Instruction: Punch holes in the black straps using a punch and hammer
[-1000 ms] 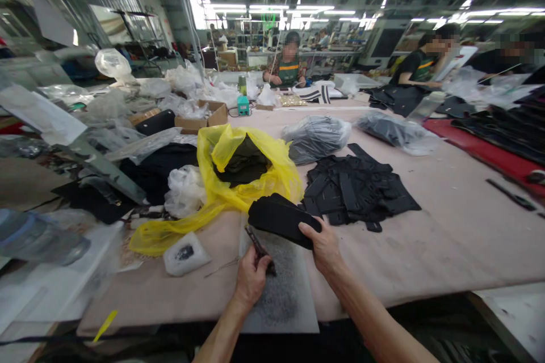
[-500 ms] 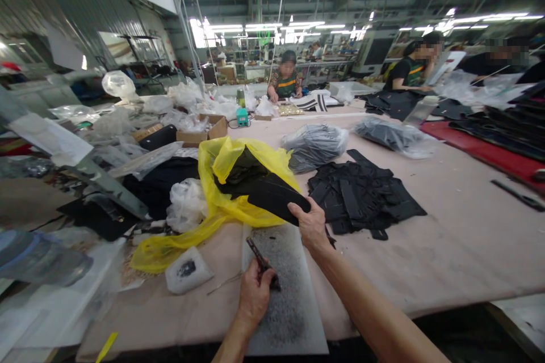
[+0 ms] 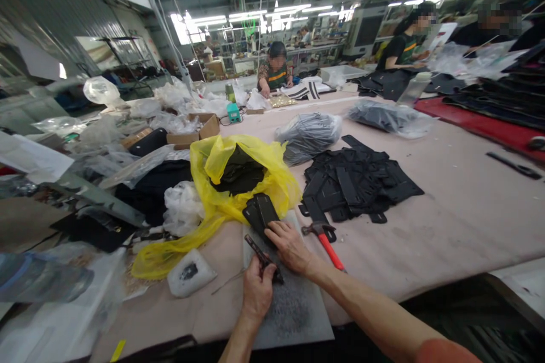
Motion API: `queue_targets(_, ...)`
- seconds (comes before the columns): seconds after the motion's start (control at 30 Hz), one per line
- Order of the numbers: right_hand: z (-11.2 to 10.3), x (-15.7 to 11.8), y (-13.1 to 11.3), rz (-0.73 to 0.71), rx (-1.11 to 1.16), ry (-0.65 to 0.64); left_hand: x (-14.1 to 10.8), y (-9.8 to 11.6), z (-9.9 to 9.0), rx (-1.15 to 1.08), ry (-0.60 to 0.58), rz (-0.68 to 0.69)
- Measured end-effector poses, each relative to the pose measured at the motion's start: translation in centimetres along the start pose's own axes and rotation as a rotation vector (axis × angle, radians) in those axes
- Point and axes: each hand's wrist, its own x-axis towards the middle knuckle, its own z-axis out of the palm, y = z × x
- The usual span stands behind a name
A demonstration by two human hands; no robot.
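My left hand (image 3: 258, 289) is closed round a dark narrow tool (image 3: 259, 250) over a grey speckled board (image 3: 293, 312). Just above and to the right, my right hand (image 3: 290, 247) has its fingers on the lower end of a black strap-like piece (image 3: 260, 212), thumb hidden. That piece lies across the board's far end, against the mouth of a yellow plastic bag (image 3: 200, 181) with more black pieces inside. Right of my right hand lies a hammer (image 3: 330, 248) with a red handle, beside a heap of black pieces (image 3: 357, 181).
Two clear bags of dark pieces (image 3: 309, 136) lie behind the heap. A white block (image 3: 191, 273) sits left of the board. A cardboard box (image 3: 198, 129) and crumpled plastic stand at the back left. People sit across the table.
My right hand has moved down and left, bringing the black piece from over the yellow bag onto the board. The hammer has come into view. The camera view has shifted slightly.
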Motion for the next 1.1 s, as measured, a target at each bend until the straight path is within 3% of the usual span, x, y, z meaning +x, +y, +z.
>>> queue_targets(0.17,0.4,0.0,0.0,0.036,-0.004,0.005,0.1,0.1,0.0,0.002,-0.008,-0.009)
queue_targets(0.47,2.4,3.6,0.0,0.15,0.05,0.062,-0.1,-0.1,0.0,0.002,-0.015,-0.011)
queue_targets(0.67,2.2,1.6,0.2,0.177,0.359,0.15,-0.1,-0.2,0.1,0.003,-0.022,-0.007)
queue_targets(0.73,2.0,1.2,0.6,0.279,0.439,0.235,0.0,-0.4,0.2,-0.009,-0.024,-0.014)
queue_targets(0.8,1.8,1.4,1.2,0.469,0.427,0.3,0.0,-0.6,0.2,-0.023,-0.027,-0.025)
queue_targets(0.9,1.6,2.7,1.8,0.683,0.338,0.178,-0.1,-0.7,0.2,-0.038,-0.026,-0.035)
queue_targets(1.0,1.1,4.3,1.8,0.729,0.255,0.001,-0.2,-0.6,0.1,-0.049,-0.02,-0.038)
queue_targets(1.1,0.7,5.4,1.4,0.784,0.227,-0.08,-0.2,-0.6,0.1,-0.056,-0.02,-0.039)
